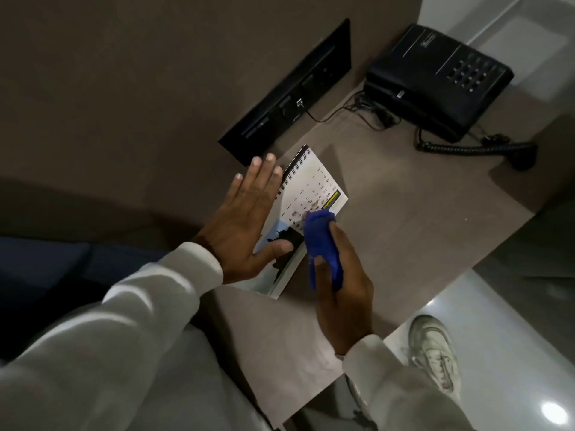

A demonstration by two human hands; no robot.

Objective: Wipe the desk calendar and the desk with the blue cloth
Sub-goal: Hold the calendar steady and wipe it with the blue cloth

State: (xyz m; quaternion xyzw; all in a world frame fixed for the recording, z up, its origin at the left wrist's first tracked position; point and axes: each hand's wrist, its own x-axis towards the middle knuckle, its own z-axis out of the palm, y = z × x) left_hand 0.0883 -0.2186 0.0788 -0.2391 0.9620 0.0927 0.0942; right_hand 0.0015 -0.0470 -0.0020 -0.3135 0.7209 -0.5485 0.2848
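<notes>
Brown wall (140,73), glossy pale floor (497,353), perhaps tiled

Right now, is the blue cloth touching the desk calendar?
Touching. In the head view, the blue cloth, bunched in the right hand, presses its tip onto the desk calendar page, with no gap visible.

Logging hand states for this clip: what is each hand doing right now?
Left hand: open, fingers spread, thumb on the desk calendar.
Right hand: closed, holding the blue cloth against the calendar page.
</notes>
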